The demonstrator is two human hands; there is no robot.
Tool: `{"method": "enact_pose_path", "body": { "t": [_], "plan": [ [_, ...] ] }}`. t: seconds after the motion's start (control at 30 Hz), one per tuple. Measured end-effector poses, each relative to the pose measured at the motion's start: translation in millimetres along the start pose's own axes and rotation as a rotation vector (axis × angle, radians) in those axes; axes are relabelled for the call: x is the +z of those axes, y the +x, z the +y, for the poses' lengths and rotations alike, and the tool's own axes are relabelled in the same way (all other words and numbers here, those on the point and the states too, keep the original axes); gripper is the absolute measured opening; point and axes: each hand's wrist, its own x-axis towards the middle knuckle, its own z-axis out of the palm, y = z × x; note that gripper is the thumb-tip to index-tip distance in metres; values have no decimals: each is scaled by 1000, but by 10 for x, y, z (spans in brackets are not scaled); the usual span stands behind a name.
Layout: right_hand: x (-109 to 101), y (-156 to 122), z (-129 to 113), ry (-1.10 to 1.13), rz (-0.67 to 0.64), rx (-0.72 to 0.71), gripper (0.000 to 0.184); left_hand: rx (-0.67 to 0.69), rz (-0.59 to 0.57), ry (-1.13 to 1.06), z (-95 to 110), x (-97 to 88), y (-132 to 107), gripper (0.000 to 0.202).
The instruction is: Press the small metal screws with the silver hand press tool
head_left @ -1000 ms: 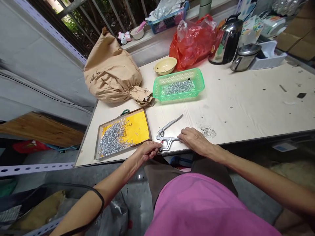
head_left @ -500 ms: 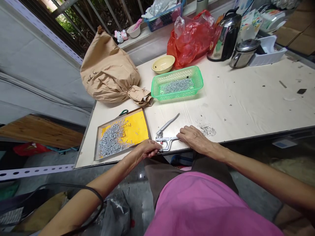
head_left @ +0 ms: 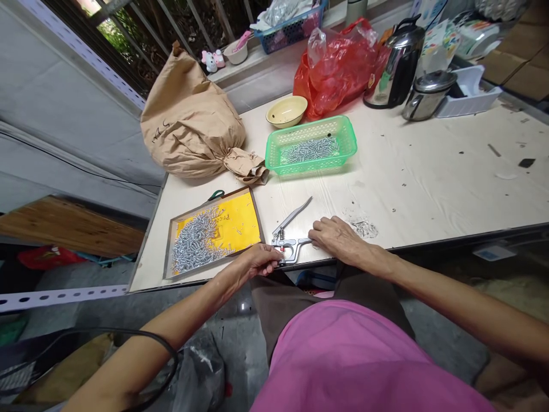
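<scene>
Pliers [head_left: 288, 242] between left grip [head_left: 263, 258], pinched at head [head_left: 280, 242], and right grip [head_left: 337, 237], closed on handle [head_left: 304, 241]

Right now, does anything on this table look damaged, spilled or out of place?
Yes. The cream wood-grained tabletop has a dark, scuffed patch beside the right grip, unlike the paler surface around it; whether it's damage or residue, I can't tell. A flat black scrap lies toward the far right, away from any container.

Tbh most room's on the R side of the desk [head_left: 433, 191], just small scraps [head_left: 526, 163] there. Strip btwn green basket [head_left: 311, 167] & plier tool [head_left: 292, 242] is passable too. L side's blocked: tray [head_left: 258, 214] up front, paper bag [head_left: 195, 129] behind. Back's jammed w/ red bag [head_left: 338, 66], kettle [head_left: 401, 63], pot [head_left: 422, 102].
</scene>
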Motion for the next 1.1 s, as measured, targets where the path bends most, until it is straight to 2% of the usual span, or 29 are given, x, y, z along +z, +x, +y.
{"method": "enact_pose_path", "body": {
  "t": [0.03, 0.07, 0.17, 0.2, 0.27, 0.47, 0.57, 0.63, 0.7, 0.77, 0.83, 0.87, 0.93, 1.03, 1.1],
  "plan": [
    [-7, 27, 40, 19, -1, -9, 11, -1, 2, 0, 4, 3, 0, 26],
    [-13, 67, 88, 35, 4, -20, 22, 1, 3, 2, 8, 7, -1, 26],
    [-15, 248, 248, 32, 13, -39, 76, -3, 10, 6, 21, 19, -10, 24],
    [-13, 317, 291, 18, -2, -43, 89, -5, 15, 3, 25, 25, -17, 23],
    [-15, 442, 346, -6, -53, -58, 100, -5, 29, -3, 31, 37, -36, 23],
    [-83, 537, 304, -56, -86, -58, 88, 6, 45, -6, 28, 62, -71, 28],
    [-100, 489, 266, -89, -96, -57, 71, 22, 56, 34, 4, 77, -122, 29],
    [-102, 458, 242, -94, -108, -58, 58, 75, 113, 155, -27, 104, -192, 27],
    [-104, 433, 211, -89, -115, -51, 49, 253, 291, 375, -61, 156, -265, 25],
    [-112, 411, 173, -83, -109, -37, 44, 539, 505, 638, -75, 231, -300, 24],
    [-131, 386, 137, -76, -100, -19, 40, 806, 598, 864, -45, 315, -264, 26],
    [-144, 371, 123, -68, -99, -11, 40, 900, 590, 955, -10, 353, -221, 30],
    [-175, 332, 108, -45, -111, -5, 44, 997, 534, 1096, 97, 410, -105, 44],
    [-227, 272, 105, -21, -146, 22, 55, 987, 448, 1227, 298, 439, 42, 57],
    [-259, 250, 99, -38, -169, 72, 52, 948, 419, 1286, 411, 440, 83, 59]
  ]
}}
